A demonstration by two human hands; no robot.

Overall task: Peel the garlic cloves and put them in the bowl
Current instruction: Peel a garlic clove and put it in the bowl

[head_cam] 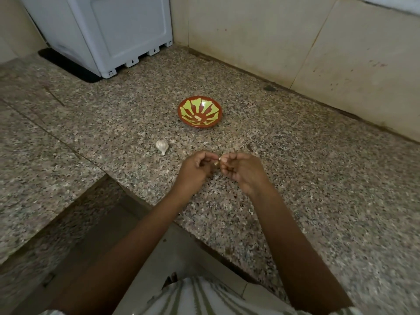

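Pale garlic clove (217, 163) between both hands (196, 169)

Speckled granite counter (306, 178) is lit dimly and evenly. The far and right sides are bounded by cream wall tiles (250, 37) (marked with reddish specks). A white plastic appliance (109, 30) is set far left on a black mat (68, 65). A second granite slab (34, 155) is joined at left. A pale lower surface (181, 253) is seen near, below the counter edge.
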